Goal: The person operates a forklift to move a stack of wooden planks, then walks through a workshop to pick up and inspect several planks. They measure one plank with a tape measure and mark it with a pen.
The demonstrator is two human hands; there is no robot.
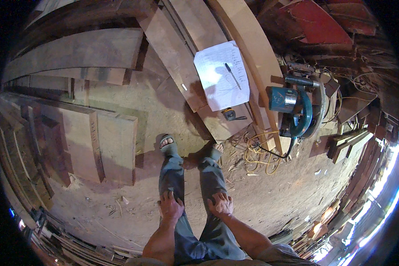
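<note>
My left hand (171,205) rests on my left trouser leg near the knee, fingers spread over the cloth. On the other leg lies my right hand (221,205), its fingers also apart; neither hand holds anything. Ahead of my feet, sheets of written paper (215,88) lie on stacked boards (177,66). A dark pen (232,76) is on top of the sheets. Against their near edge sits a black and yellow tape measure (228,114) with a strap.
To the right, a teal circular saw (297,106) rests by the boards, with a yellow cord (261,155) looped on the dirt floor (270,190). Thick planks (115,142) stand at left, and larger timbers (84,48) lie beyond. Scrap wood (350,144) is piled at right.
</note>
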